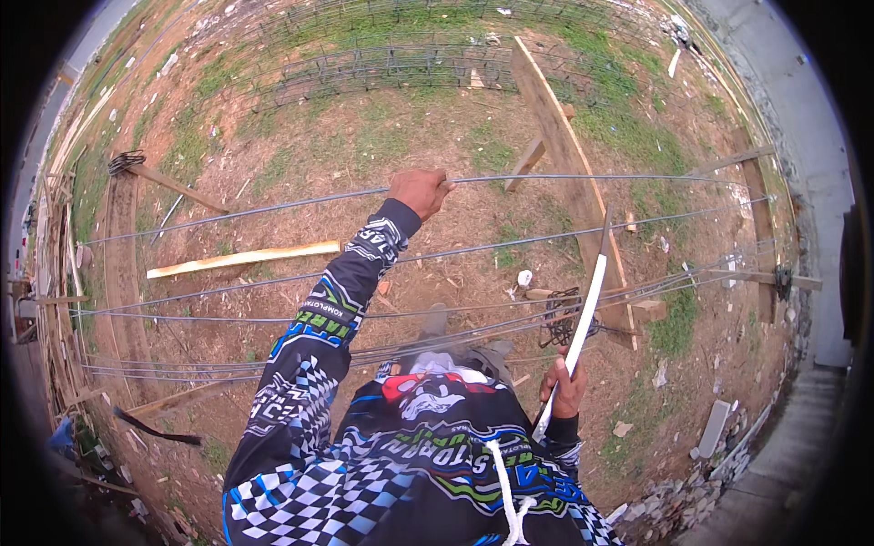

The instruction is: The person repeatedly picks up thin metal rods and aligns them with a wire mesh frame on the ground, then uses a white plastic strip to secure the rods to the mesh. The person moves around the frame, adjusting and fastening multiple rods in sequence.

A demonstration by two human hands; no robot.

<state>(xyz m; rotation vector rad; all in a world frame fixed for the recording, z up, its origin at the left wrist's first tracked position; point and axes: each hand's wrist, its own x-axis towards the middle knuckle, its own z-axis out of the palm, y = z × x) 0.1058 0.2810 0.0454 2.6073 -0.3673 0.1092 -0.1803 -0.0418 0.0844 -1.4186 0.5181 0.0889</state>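
Observation:
My left hand (421, 193) reaches forward and is closed around the farthest steel rod (583, 177), a long thin bar running from left to right. Several more rods, such as this nearer rod (492, 246), cross between that hand and my body. Down at my right side, my right hand (564, 387) grips a long flat white strip (585, 309). Its far end narrows to a dark tip, and its exact kind is unclear. Just left of the strip, a bundle of bent dark wire pieces (566, 318) sits by the rods.
A wide plank (564, 136) slants under the rods at the right. Wooden supports stand at the left (123, 264) and right (757, 227). A pale wooden batten (246, 259) lies on the ground. Rebar cages (391, 68) lie at the back; rubble (674, 496) lines the right wall.

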